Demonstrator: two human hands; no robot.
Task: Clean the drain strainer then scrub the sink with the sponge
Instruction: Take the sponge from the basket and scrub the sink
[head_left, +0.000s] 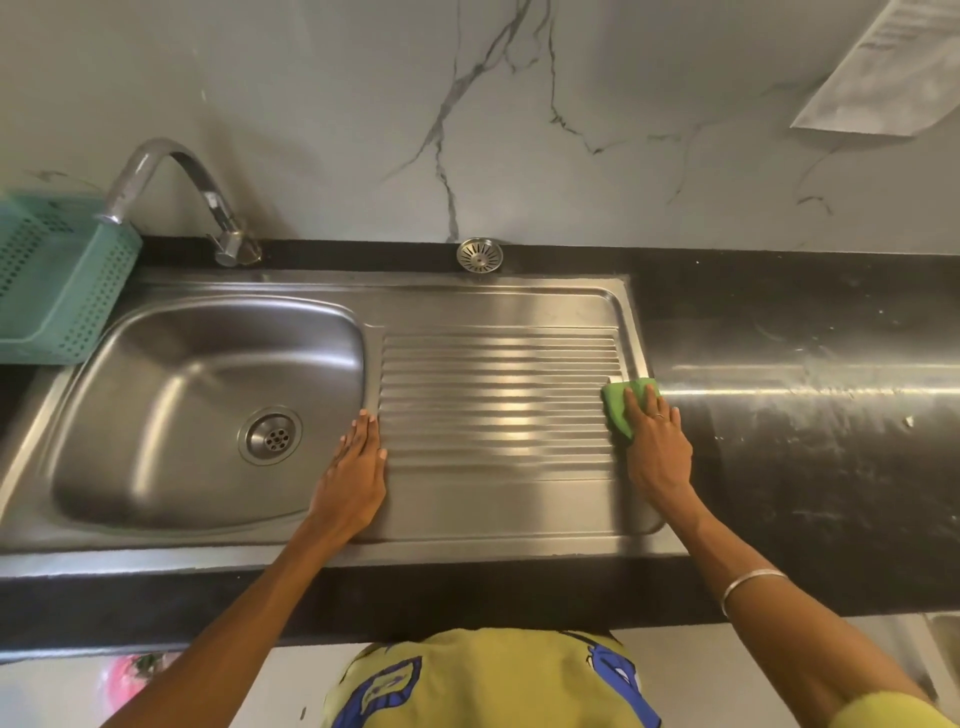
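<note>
On drainboard (498, 395): right hand (657, 447) presses sponge (623, 400).

The person wore a yellow shirt (488, 680) with blue prints, a silver bangle (748, 586) and a ring (658, 415) on the right.

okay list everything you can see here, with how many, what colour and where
sink: one, steel, basin at left, ribbed drainboard to its right
drain strainer: one, silver, on the counter strip behind the drainboard
tap: one, chrome, behind the basin
basket: one, teal, far left
sponge: one, green, right end of the drainboard
counter: one, black, right of the sink
paper: one, white, on the wall at upper right
left hand: flat on the drainboard's left edge
right hand: presses the sponge, ring on a finger, bangle on the wrist
</note>
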